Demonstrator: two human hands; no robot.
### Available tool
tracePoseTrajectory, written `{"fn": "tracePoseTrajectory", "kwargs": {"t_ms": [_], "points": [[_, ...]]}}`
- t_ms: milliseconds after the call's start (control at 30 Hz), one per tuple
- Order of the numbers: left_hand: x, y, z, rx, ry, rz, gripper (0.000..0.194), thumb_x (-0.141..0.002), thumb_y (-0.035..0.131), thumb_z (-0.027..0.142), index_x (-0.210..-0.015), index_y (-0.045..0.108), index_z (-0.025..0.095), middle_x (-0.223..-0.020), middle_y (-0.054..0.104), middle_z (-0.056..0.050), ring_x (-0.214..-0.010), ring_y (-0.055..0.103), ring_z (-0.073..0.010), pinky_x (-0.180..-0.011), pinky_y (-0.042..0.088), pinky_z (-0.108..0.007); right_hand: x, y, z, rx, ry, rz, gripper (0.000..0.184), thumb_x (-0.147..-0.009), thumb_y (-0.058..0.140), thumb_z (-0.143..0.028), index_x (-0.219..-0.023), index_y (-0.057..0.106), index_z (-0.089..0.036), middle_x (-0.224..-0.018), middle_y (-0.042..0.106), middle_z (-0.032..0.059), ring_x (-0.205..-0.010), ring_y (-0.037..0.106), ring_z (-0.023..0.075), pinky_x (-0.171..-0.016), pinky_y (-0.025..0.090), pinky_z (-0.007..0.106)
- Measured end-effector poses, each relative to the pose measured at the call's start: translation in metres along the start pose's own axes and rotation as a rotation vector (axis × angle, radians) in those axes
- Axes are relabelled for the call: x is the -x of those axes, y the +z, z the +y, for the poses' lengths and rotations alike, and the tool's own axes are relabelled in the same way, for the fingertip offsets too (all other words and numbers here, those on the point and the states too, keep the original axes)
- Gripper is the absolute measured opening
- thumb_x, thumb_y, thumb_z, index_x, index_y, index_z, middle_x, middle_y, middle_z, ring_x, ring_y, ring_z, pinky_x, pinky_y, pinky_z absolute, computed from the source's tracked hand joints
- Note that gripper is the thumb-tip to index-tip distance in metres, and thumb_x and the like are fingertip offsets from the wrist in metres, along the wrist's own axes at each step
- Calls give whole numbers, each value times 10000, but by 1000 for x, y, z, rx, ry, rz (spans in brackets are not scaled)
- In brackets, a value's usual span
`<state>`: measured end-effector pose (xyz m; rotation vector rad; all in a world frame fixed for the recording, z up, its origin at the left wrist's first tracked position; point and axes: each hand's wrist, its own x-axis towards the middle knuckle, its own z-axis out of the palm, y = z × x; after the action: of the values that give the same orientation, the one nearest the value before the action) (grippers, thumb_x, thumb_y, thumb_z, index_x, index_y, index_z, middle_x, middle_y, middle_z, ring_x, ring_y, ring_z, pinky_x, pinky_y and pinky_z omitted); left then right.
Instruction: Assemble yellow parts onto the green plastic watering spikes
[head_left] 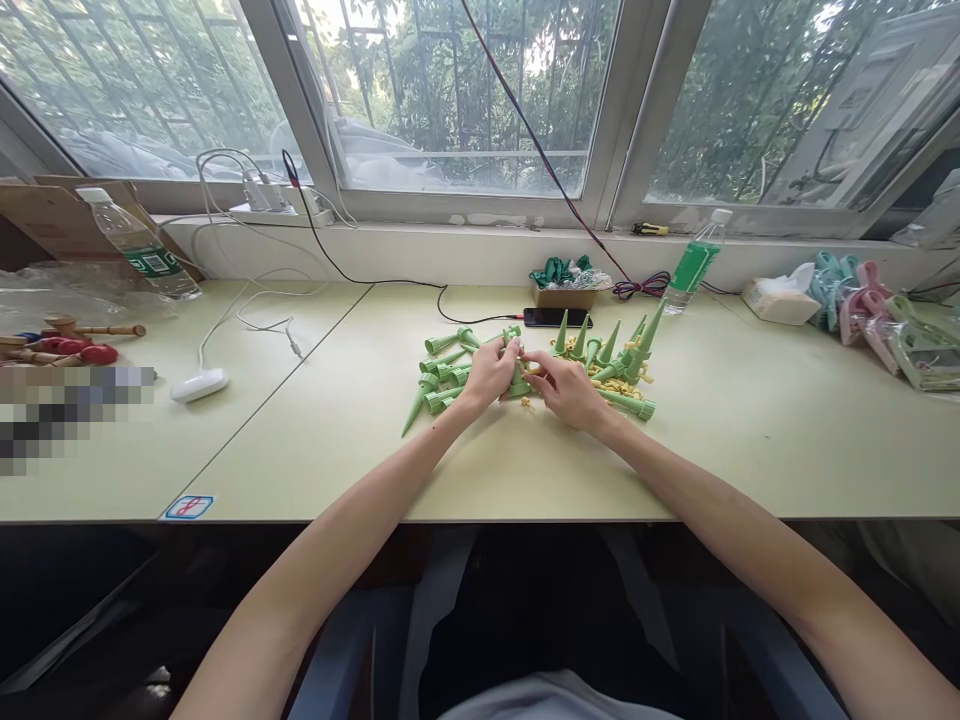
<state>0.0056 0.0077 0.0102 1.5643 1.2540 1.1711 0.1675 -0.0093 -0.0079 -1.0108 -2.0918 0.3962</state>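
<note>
My left hand [490,374] is closed round a green plastic cone-shaped spike [518,383], whose top shows above the fingers. Close against it, my right hand [568,390] has thumb and fingers drawn together; whatever they pinch is too small to make out. Several green spikes [442,400] with ribbed collars lie to the left of my left hand. More green spikes [637,350] stand or lie beyond my right hand, among small yellow plastic pieces [621,386]. One loose yellow piece [527,403] lies on the table just below my hands.
Behind the spikes are a black phone [556,318] on a cable and a small box [564,297] with green wrapping. A water bottle [694,265] stands back right, near a tissue box [780,300]. A white mouse-shaped device [199,385] lies left, beyond the table seam.
</note>
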Motion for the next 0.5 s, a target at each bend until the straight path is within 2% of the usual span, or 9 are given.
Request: {"fn": "tracePoseTrajectory", "kwargs": {"t_ms": [133,500], "points": [[0,0,2,12,-19,-5,290,-1004,461,332,-776,543,174,-583,591,23,-287,405,-77,-290,319,-252,0,1,2,12,-31,19,249,-978,522,-223,-1186,656,-186,-929,748,72,-759,666,191,-729,450,269],[1,0,1,-15,-32,-6,313,-991,481,370,-751,540,179,-558,556,28,-290,376,-65,-280,299,-230,-1,1,7,51,-13,-8,203,-968,567,-231,-1122,693,-194,-861,731,48,-701,621,164,-694,417,256]]}}
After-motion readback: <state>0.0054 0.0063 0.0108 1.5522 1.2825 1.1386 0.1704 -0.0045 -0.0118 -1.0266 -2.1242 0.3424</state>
